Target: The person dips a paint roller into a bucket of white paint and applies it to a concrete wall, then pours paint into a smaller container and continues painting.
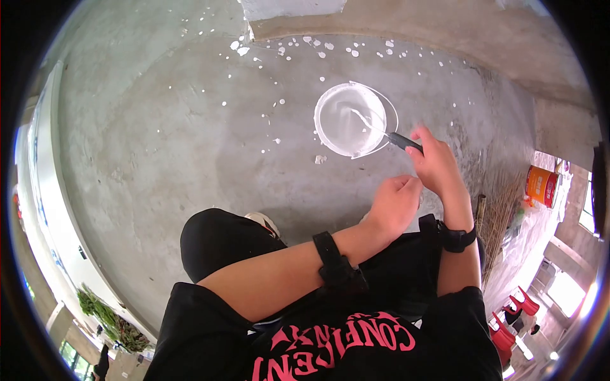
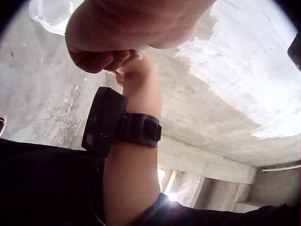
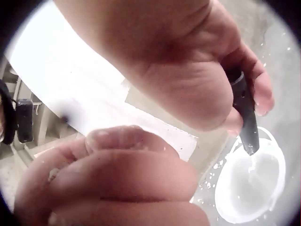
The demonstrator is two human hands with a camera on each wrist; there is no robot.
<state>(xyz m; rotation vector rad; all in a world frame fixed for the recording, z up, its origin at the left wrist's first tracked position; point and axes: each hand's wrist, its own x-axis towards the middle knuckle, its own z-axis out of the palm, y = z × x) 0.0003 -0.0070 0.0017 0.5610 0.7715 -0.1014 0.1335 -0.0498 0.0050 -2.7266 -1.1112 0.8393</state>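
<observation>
My right hand grips the black handle of a tool, its fingers wrapped round the grip. A thin shaft, coated white, runs from that handle over the white bucket, its bent tip over the white liquid inside. In the right wrist view the handle points down towards the bucket. Close beside the right wrist is my left hand, fingers curled in and nothing visible in them. White specks mark the left hand's fingers.
White splashes dot the grey concrete floor around the bucket, which has a thin wire handle. An orange-red can stands by a bundle of thin sticks at right. A wall, partly coated white, rises at the far side.
</observation>
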